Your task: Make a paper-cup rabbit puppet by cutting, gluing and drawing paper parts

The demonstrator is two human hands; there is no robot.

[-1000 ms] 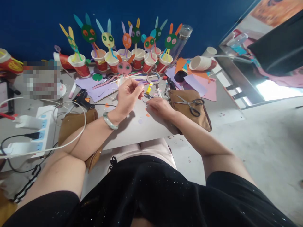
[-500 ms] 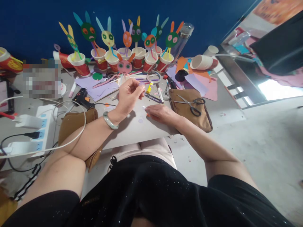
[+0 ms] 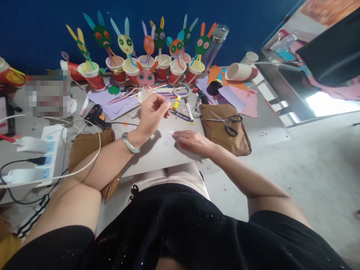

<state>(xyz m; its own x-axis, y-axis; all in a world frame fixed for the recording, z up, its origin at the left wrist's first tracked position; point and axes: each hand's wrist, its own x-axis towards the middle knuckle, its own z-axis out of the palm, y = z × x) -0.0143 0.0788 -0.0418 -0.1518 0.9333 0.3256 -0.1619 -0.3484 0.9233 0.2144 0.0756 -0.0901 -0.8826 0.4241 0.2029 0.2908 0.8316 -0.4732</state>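
Note:
My left hand [image 3: 153, 111], raised over the table, is closed in a pinch on a small purple paper circle [image 3: 167, 101]. My right hand [image 3: 192, 141] lies low on the table with its fingers stretched out. Its fingertips touch or nearly touch some tiny pale scraps [image 3: 171, 132]; whether anything is under them is hidden. Just left of that hand, another purple paper circle [image 3: 165, 143] lies flat. Beyond my left hand stands a pink paper rabbit face [image 3: 146, 78] with orange ears. A yellow glue stick [image 3: 177, 102] and a white marker [image 3: 188, 110] lie behind the hands.
Several paper cups [image 3: 92, 77] with paper rabbits line the back wall. Black-handled scissors [image 3: 226, 122] rest on a brown pouch [image 3: 239, 144] at right. A glue gun [image 3: 96, 117], a power strip [image 3: 52, 150] and looping white cables occupy the left. Coloured paper [image 3: 233, 99] is piled at back right.
My right hand has shifted slightly down over the scraps, and an orange scrap beside it no longer shows. My left hand keeps its pinch on the purple circle. The view has moved a little.

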